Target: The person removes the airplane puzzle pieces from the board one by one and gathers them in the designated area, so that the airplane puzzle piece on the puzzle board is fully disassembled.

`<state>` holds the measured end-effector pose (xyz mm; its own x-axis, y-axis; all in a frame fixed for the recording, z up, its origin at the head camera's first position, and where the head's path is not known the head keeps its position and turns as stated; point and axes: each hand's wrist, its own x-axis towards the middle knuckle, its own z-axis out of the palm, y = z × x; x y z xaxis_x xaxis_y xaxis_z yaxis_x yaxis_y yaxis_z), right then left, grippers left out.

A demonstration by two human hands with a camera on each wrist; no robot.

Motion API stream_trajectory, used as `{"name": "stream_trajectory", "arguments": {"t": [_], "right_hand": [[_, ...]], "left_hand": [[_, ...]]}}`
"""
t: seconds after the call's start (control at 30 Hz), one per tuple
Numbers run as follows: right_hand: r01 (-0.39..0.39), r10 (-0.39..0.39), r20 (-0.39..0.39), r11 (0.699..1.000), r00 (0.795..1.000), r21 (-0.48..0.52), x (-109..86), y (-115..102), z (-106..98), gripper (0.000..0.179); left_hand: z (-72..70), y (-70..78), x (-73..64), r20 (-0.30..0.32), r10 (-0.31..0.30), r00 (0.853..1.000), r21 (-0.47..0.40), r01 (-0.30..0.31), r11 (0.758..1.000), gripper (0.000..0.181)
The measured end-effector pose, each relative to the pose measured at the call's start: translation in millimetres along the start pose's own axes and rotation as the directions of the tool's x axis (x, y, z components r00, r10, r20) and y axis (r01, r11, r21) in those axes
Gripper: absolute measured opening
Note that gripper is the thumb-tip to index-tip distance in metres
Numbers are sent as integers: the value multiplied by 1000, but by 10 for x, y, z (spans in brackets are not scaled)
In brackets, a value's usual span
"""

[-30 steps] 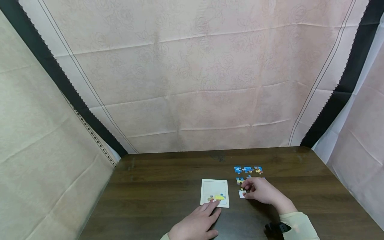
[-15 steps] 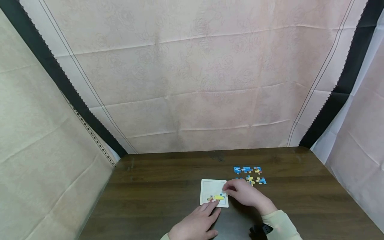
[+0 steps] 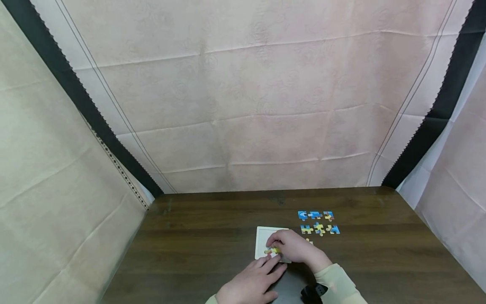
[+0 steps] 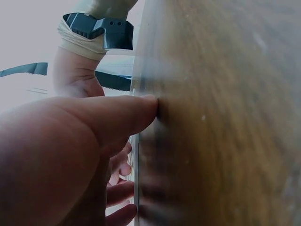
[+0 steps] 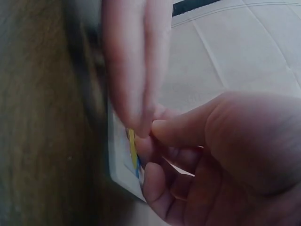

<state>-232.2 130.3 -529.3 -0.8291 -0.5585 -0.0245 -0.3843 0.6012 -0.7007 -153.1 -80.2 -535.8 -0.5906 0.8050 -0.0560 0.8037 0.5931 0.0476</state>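
Note:
A white puzzle tray (image 3: pixel 263 240) lies on the table, with joined yellow puzzle pieces (image 3: pixel 274 250) along its near side. My left hand (image 3: pixel 252 282) rests with extended fingers on the tray's near edge; its thumb (image 4: pixel 124 115) touches the tabletop in the left wrist view. Over the tray's right side, my right hand (image 3: pixel 294 249) bends its fingers down close to the left fingertips. Its thumb and fingers (image 5: pixel 176 134) come together in a pinch in the right wrist view. The puzzle piece between them is almost wholly hidden.
Loose blue and yellow puzzle pieces lie in rows right of the tray, a far row (image 3: pixel 314 215) and a nearer row (image 3: pixel 319 229). Another piece (image 3: pixel 309 241) is partly covered by my right hand. Pale cloth (image 3: pixel 265 105) hangs behind the brown table (image 3: pixel 197 245).
My right hand has moved left from the loose pieces, across the tray's right edge, to the pieces inside it. The left hand has stayed on the near edge.

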Motion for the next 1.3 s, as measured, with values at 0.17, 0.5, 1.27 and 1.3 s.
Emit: {"name": "stream_trajectory", "arguments": {"t": [0.17,0.5,1.27,1.3], "right_hand": [[8,-8,-3,1000,1000,-12,-6,-17,3,20],[15,-15,-6,998,1000,-59,13,-7,33,19],[-3,4,21,1000,1000,-22,25,3,30,11],[-8,8,22,1000,1000,-13,22,2,25,11]], "left_hand": [[1,17,34,50,-41,998,-59,44,997,64],[16,57,48,28,-66,997,5,66,998,63],[1,25,31,-4,-40,999,-9,40,999,61],[3,25,32,-5,-41,999,-8,41,999,61]]}}
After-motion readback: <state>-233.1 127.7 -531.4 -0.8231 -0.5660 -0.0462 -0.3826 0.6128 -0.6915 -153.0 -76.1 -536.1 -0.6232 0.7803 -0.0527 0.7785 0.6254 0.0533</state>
